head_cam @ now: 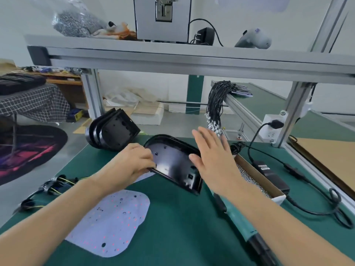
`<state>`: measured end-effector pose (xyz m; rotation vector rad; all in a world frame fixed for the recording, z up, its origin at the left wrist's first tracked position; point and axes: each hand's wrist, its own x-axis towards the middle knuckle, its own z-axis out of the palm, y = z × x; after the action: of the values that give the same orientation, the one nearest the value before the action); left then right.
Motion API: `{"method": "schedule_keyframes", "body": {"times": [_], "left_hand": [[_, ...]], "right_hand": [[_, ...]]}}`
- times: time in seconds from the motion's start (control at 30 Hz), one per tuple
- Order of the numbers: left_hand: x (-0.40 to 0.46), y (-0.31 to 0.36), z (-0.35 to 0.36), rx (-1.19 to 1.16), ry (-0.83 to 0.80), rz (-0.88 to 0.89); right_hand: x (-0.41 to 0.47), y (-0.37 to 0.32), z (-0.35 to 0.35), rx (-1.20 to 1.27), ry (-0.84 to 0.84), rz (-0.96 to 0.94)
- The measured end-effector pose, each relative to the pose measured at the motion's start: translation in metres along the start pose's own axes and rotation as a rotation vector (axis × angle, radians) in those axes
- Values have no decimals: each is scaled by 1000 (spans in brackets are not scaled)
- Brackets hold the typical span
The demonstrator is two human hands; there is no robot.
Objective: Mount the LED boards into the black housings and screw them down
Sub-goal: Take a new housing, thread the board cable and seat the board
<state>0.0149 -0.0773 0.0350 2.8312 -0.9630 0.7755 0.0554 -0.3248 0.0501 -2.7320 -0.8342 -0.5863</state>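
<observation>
At the middle of the green mat, the left hand [132,162] pinches the near-left rim of the tilted black housing [173,163], while the right hand [213,156] hovers flat-fingered at its right edge, holding nothing. Housing looks stiff, light and a bit slick, so rims are the place to hold; the thin LED board [111,223] lying near-left probably wants edge-only handling.

The bench [172,237] is dark green. The housing [172,164] is glossy black. The LED board [113,223] is white, dotted red. At nine o'clock hangs a black-and-white checked cloth [34,102].
</observation>
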Motion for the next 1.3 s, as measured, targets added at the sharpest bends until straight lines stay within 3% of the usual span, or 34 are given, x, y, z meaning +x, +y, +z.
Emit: {"method": "schedule_keyframes", "body": {"times": [0.07, 0.17, 0.3, 0.33, 0.43, 0.5, 0.63, 0.73, 0.8, 0.9, 1.03, 1.17, 1.3], "left_hand": [[-15, 22, -12, -81, -117, 92], [-39, 43, -13, -177, -109, 35], [-82, 11, -27, -289, -2, -412], [-97, -5, -32, -222, -63, -480], [-138, -32, -38, -1, -453, -547], [-154, -38, -35, 59, -552, -562], [-159, -36, -36, 170, -360, -613], [-166, -34, -34, 232, -120, -476], [-164, -35, -36, 180, -134, -506], [-165, -41, -34, -6, -319, -639], [-163, -42, -35, -9, -185, -636], [-149, -32, -53, -25, 132, -550], [-109, -10, -79, -199, 237, -408]], "right_hand": [[5, -6, 1, 109, -189, -24], [-3, -20, 18, 229, -453, 23], [-21, -28, 34, 93, -475, 121], [-24, -27, 35, 73, -503, 150], [-28, -29, 34, -11, -581, 184], [-26, -37, 29, -84, -555, 173], [-19, -68, 18, 3, -402, 38], [-19, -98, 18, 110, -407, -98], [-19, -114, 21, 167, -434, -157], [-19, -130, 28, 220, -524, -163], [-20, -141, 41, 345, -611, -121], [-18, -145, 46, 648, -606, -44], [-5, -153, 33, 1189, -489, 100]]}}
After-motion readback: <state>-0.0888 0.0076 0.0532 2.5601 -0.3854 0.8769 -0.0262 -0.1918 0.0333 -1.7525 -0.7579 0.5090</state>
